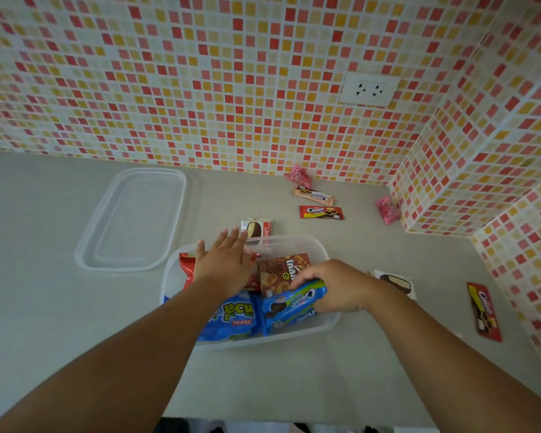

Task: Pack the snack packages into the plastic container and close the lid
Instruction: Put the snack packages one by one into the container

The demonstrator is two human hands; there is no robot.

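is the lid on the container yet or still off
Off. The lid lies flat on the counter left of the open container, which both hands are reaching into.

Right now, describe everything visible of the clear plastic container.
The clear plastic container is a translucent, round-cornered rectangular tub, lidless and upright on the grey counter. It holds blue, brown and red snack packs. The left hand lies flat over its far side; the right hand grips a blue pack inside.

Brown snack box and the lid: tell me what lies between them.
Head view: the left hand, fingers spread flat over a red packet in the container, lies between the brown snack box and lid.
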